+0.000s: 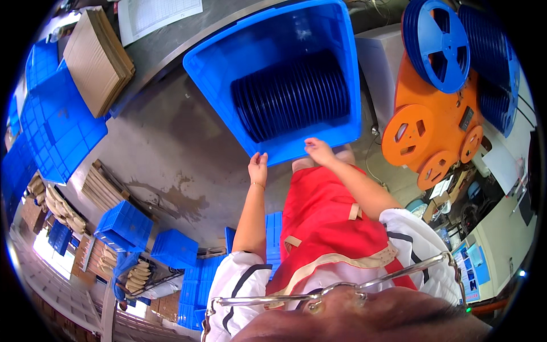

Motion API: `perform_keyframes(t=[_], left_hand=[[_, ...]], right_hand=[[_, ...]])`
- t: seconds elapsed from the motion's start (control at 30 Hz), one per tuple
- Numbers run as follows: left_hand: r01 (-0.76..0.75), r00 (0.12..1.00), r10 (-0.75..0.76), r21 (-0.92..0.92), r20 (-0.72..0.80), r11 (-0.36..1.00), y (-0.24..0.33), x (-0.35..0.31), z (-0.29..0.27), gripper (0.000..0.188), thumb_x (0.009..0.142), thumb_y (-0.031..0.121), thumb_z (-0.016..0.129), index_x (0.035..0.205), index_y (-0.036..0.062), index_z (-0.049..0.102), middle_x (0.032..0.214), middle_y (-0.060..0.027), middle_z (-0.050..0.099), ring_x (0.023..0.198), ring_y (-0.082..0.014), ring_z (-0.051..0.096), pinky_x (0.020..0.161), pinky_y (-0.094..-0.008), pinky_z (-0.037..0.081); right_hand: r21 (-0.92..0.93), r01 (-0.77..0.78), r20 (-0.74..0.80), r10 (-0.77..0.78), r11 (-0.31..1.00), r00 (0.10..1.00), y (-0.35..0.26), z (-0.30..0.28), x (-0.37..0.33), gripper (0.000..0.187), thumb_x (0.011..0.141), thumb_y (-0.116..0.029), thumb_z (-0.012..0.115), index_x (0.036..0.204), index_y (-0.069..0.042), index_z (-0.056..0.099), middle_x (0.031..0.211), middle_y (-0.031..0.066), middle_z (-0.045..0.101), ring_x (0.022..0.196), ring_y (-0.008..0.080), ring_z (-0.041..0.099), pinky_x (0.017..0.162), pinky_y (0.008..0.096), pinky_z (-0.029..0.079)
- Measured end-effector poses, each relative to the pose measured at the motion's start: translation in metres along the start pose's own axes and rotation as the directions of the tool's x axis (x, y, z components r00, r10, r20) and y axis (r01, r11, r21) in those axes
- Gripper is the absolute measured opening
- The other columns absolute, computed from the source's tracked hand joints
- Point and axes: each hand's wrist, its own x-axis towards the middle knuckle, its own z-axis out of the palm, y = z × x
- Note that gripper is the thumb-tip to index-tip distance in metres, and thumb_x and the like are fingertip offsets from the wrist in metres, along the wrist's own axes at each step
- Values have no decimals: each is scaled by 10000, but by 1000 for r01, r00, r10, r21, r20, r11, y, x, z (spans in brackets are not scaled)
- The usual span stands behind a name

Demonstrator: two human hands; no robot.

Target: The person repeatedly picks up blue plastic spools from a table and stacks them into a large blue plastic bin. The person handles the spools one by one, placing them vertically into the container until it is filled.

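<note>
Grey floor (165,142) with dark stains (179,196), a wooden pallet (102,188) and a bright opening (54,253) beyond.

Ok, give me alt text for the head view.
A person's left hand and right hand are at the near edge of a blue bin holding a row of dark discs; orange reels are at right, cardboard at upper left.

The left hand (258,166) and right hand (320,151) reach forward, apart, right fingers (310,142) bent.
</note>
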Motion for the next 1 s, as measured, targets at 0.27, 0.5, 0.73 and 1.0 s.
perform_keyframes(t=[0.27, 0.5, 0.73, 1.0], left_hand=[[101, 979, -86, -74, 184, 992, 37, -47, 34, 428, 827, 281, 617, 1137, 0, 528, 1007, -71, 602, 861, -146, 595, 695, -249, 463], [48, 983, -16, -173, 182, 984, 80, -92, 44, 392, 851, 249, 589, 1156, 15, 515, 1037, -94, 605, 889, -169, 592, 739, -261, 461], [-499, 778, 628, -613, -6, 613, 313, -238, 18, 318, 918, 235, 473, 1136, 7, 524, 1033, -143, 596, 963, -217, 565, 873, -338, 424], [-623, -3, 874, -685, 485, 378, 433, -417, 1, 502, 913, 457, 376, 1305, 149, 430, 1146, -68, 582, 1284, -351, 273, 988, -625, 166]], right_hand=[[9, 94, -383, -83, 996, 920, 4, -138, -5, 206, 802, -107, 546, 985, -33, 604, 898, 124, 632, 791, 199, 606, 689, 280, 474], [-678, 235, -590, -706, 697, 391, -83, -295, -22, 327, 746, -39, 583, 1069, -30, 534, 1138, 171, 507, 1070, 352, 471, 922, 398, 379], [-783, -56, -586, -703, 620, 403, -94, -392, 5, 634, 719, -230, 689, 1230, 15, 403, 1236, 196, 459, 1169, 336, 418, 962, 416, 341], [-759, 151, -530, -736, 633, 422, -110, -393, -14, 349, 761, -236, 648, 999, 7, 570, 963, 169, 605, 906, 330, 550, 849, 402, 388]])
